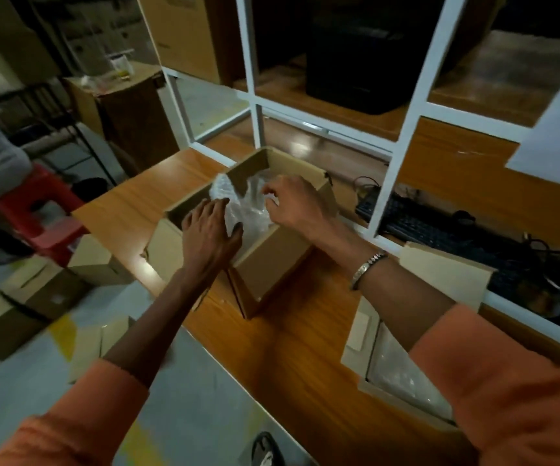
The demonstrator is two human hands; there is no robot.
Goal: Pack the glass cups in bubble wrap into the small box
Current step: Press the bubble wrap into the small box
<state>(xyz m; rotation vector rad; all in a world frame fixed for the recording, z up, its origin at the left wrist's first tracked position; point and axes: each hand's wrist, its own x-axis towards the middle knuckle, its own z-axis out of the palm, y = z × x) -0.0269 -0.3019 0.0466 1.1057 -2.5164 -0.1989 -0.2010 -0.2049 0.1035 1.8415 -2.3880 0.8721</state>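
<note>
A small open cardboard box (271, 264) stands on the wooden table (288, 348), its flaps raised. Bubble wrap (251, 213) fills its inside; any glass cup under the wrap is hidden. My left hand (209, 235) lies flat with straight fingers on the near left edge of the box, touching the wrap. My right hand (293, 203) hovers over the box's right side, and its curled fingertips pinch a bit of the bubble wrap. A metal bracelet sits on my right wrist.
A second open box (403, 375) with pale wrapping inside sits at the table's right. A white-framed glass partition (393, 136) rises behind the box, with a keyboard (416, 223) beyond it. Cardboard boxes (19, 307), a red stool (46, 210) and another person stand at the left.
</note>
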